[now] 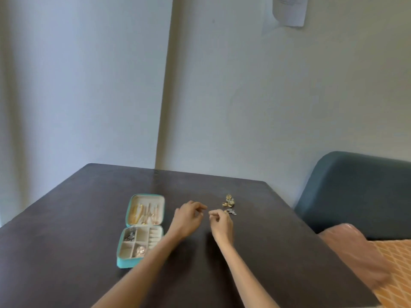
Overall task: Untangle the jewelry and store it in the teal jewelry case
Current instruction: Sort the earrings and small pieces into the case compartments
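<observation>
Left hand (189,216) and right hand (220,221) fingers curled mid-frame; blur hides whether they pinch anything; gold jewelry (229,202) just beside.

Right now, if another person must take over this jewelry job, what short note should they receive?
Left hand and right hand: both over the table, fingers curled close together as if pinching something fine; too small to tell what.
Teal jewelry case: open, left of the hands. Gold pieces lie in its lid, and some compartments hold items.
Left: a small pile of jewelry on the table beyond the right hand, not yet stored.
</observation>
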`<action>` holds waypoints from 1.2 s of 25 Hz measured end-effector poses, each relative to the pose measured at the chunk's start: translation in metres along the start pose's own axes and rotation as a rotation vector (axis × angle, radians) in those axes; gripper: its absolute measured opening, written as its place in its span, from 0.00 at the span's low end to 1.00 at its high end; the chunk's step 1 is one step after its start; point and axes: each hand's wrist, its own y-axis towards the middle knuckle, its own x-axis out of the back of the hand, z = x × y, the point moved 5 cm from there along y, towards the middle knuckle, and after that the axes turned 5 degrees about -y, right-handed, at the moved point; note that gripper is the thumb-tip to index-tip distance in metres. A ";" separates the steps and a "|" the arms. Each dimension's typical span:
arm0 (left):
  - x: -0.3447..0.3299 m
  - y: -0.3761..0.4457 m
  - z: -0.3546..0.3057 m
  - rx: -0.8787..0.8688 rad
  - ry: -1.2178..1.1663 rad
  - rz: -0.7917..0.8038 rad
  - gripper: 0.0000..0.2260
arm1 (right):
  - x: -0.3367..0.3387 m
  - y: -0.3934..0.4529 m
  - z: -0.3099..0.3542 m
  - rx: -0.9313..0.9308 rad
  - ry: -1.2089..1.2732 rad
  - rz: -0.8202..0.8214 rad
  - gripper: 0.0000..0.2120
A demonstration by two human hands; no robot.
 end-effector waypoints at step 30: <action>-0.097 0.055 0.003 0.247 -0.410 -0.060 0.12 | 0.026 0.065 -0.057 -0.034 0.331 0.050 0.06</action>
